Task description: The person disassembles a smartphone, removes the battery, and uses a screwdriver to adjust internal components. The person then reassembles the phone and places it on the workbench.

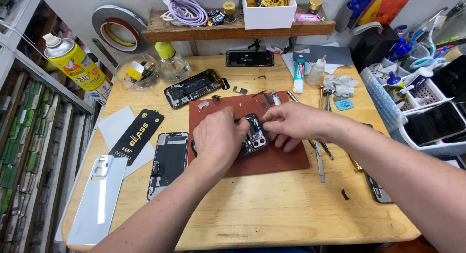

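Phone chassis, opened, internals up, lies mid red mat. Left hand covers its 9 o'clock side, fingers curled together on frame. Right hand at 3 o'clock, fingertips pinched onto its edge. Tweezers at 4 o'clock. Screen panel at 9 o'clock, off mat.

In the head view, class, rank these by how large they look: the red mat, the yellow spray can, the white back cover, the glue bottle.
1. red mat
2. white back cover, though it lies nearer the camera
3. yellow spray can
4. glue bottle
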